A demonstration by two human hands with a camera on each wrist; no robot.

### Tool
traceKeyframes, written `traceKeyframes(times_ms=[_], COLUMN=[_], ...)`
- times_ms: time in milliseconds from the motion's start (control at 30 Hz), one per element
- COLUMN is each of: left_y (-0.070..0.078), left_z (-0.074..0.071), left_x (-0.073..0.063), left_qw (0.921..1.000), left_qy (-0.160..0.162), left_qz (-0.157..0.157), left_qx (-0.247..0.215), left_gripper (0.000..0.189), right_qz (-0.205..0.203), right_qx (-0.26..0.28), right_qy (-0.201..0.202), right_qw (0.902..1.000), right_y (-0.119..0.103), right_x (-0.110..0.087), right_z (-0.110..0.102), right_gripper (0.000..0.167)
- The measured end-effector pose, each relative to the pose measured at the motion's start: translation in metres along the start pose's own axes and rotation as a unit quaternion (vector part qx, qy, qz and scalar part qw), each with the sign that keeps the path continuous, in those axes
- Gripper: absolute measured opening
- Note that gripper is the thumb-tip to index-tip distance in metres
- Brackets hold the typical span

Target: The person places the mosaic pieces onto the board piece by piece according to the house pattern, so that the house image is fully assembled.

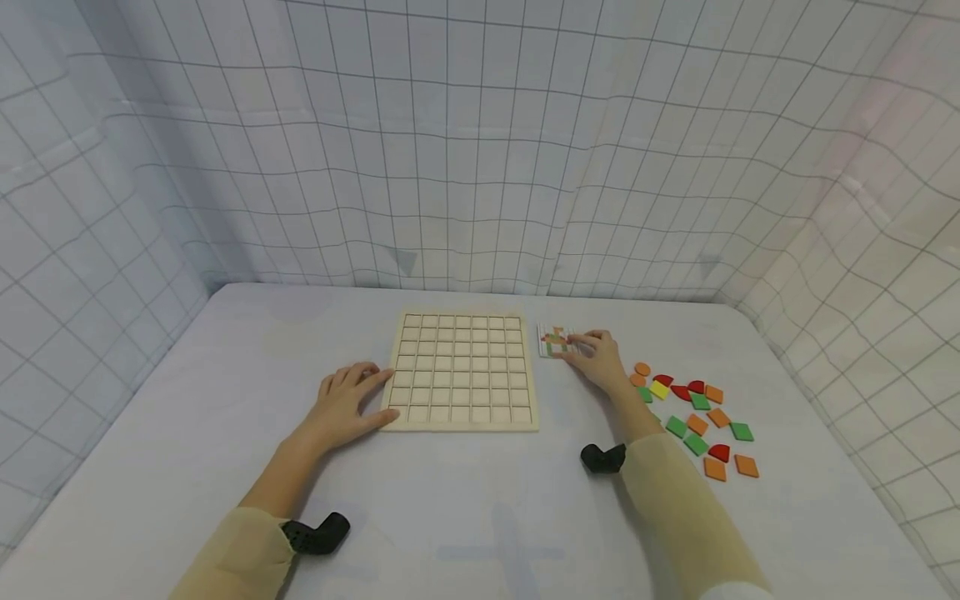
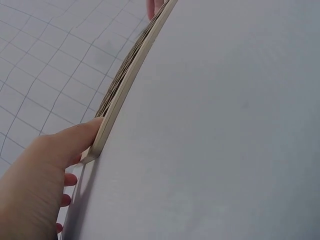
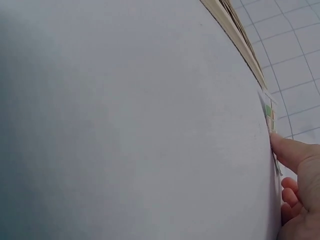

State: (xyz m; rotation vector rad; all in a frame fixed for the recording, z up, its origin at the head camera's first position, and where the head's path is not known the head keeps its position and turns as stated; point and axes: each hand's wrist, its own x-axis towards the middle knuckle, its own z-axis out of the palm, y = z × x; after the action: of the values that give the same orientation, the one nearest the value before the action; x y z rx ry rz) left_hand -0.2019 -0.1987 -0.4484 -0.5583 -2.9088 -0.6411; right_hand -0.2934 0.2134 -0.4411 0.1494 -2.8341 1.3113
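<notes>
A pale wooden grid board (image 1: 462,431) with square recesses lies on the white table. My left hand (image 1: 347,408) rests at its left side, fingers spread; the thumb touches the front left corner and the index fingertip is at the left rim. In the left wrist view the thumb (image 2: 82,137) lies on the board's rim (image 2: 117,102). Right of the board is a white picture card (image 1: 553,352) with a coloured pattern. My right hand (image 1: 600,362) holds this card by its right part, between thumb and fingers. The right wrist view shows the thumb (image 3: 290,150) at the card's edge.
Flat tiles lie scattered on the table right of the right forearm: orange squares (image 1: 715,469), green diamonds (image 1: 696,444), red rounded pieces (image 1: 719,452), a yellow piece (image 1: 659,390) and orange discs (image 1: 642,368). A white grid-patterned curtain (image 1: 480,192) surrounds the table's back and sides.
</notes>
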Motion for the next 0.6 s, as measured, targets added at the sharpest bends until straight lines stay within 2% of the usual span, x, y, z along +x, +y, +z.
traceKeyframes(times_ms=[300,600], left_y=[0.006,0.009], left_z=[0.001,0.002], left_x=[-0.012,-0.024], left_qw=[0.9999,0.9997], left_qy=[0.011,0.017], left_qz=[0.002,0.015], left_qx=[-0.006,-0.007], left_gripper=[0.068,0.068], right_qz=[-0.004,-0.04], right_qx=[-0.03,-0.045], right_qy=[0.003,0.001], right_qw=[0.9995,0.9982], right_y=[0.0,0.003], right_x=[-0.011,-0.024], right_z=[0.001,0.002], right_gripper=[0.047,0.044])
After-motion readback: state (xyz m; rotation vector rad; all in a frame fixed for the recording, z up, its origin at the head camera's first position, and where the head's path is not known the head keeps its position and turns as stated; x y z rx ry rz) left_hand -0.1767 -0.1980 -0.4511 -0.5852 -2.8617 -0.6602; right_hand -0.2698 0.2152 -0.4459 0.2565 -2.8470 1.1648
